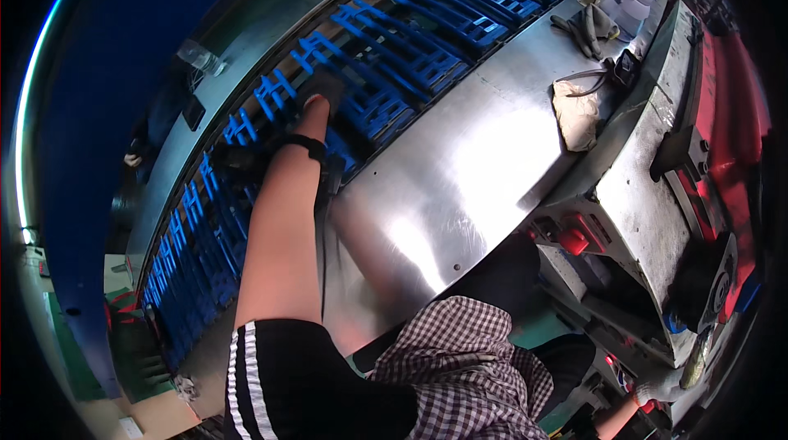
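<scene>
My left arm, in a black sleeve with white stripes, reaches across the bright metal sheet to a long row of blue slotted bars. My left hand (325, 89), in a dark glove, is among these blue bars (377, 107); its fingers are too dark to make out. A black band circles the wrist. At the lower right, my right hand (659, 387) wears a pale grey glove. It lies beside the machine, close to a yellowish rounded piece (696, 364). Whether it grips anything is unclear.
The shiny metal sheet (460, 153) borders the bars. On its right lie dark gloves (587, 29), a beige cloth (577, 116) and a lilac container (632, 1). A grey machine housing (636, 202) with a red knob (574, 239) stands at right. A clear bottle (201, 58) lies beyond the bars.
</scene>
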{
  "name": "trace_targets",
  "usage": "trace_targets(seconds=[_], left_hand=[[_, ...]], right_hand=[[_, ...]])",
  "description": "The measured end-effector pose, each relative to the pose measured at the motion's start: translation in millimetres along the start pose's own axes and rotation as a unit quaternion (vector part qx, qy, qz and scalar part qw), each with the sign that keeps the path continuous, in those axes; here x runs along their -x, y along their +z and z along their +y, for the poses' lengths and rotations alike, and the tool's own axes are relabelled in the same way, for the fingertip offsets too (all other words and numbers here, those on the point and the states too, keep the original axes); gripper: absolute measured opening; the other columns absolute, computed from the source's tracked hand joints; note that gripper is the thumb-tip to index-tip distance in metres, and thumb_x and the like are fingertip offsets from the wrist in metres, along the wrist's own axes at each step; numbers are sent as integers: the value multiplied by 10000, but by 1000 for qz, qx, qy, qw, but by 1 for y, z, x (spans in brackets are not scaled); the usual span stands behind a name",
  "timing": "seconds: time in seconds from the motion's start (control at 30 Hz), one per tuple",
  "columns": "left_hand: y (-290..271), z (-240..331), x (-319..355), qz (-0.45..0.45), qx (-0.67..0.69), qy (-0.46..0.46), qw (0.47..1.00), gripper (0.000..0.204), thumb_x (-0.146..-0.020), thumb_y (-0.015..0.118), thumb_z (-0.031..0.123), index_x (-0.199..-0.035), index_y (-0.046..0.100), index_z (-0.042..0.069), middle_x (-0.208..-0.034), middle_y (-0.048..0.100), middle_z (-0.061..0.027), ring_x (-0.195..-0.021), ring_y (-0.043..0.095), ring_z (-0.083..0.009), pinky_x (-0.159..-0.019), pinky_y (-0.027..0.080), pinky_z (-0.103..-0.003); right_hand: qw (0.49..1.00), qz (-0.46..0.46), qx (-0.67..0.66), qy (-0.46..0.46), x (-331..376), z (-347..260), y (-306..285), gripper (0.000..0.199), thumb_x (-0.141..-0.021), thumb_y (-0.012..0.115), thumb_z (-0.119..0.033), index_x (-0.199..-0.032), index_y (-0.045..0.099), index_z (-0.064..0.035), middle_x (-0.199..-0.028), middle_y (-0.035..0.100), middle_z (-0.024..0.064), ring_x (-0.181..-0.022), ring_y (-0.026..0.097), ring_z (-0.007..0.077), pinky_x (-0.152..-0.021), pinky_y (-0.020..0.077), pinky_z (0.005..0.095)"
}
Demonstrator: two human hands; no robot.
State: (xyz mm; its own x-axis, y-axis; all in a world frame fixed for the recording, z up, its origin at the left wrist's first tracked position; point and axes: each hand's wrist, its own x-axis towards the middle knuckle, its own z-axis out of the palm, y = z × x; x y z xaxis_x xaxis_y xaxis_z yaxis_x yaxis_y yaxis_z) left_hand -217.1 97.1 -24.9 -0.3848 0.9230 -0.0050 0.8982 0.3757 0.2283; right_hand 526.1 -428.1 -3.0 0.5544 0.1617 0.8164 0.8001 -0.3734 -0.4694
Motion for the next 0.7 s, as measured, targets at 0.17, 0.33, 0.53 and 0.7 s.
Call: trace_targets(seconds=[0.17,0.33,0.53,0.7], left_hand=[[20,20,-8,287,-95,117,946,393,-981,550,237,-1348,623,115,-1402,623,-190,-1344,557,-392,-1082,480,-511],[7,30,11,96,-84,89,988,414,-1001,471,249,-1372,598,117,-1481,559,-155,-1366,514,-377,-1085,426,-584],[16,52,99,41,-149,218,964,421,-1029,390,337,-1331,596,127,-1469,561,-148,-1385,443,-498,-1115,297,-732],[22,38,104,105,-165,335,922,375,-1049,423,336,-1333,547,124,-1354,617,-201,-1385,369,-578,-1068,296,-750]], right_hand=[[1000,-11,18,-7,-3,2,-12,347,-1017,627,-54,-1336,602,80,-1307,666,204,-1158,653,288,-1048,502,376],[1000,-19,10,1,0,6,-11,343,-1019,622,-54,-1334,603,79,-1306,666,202,-1157,654,287,-1047,503,377],[1000,-24,-2,10,9,8,11,338,-1021,615,-54,-1331,604,79,-1304,668,200,-1155,654,287,-1046,504,378],[999,-46,-13,10,11,7,30,334,-1022,610,-54,-1328,605,79,-1302,669,199,-1154,655,286,-1045,505,379]])
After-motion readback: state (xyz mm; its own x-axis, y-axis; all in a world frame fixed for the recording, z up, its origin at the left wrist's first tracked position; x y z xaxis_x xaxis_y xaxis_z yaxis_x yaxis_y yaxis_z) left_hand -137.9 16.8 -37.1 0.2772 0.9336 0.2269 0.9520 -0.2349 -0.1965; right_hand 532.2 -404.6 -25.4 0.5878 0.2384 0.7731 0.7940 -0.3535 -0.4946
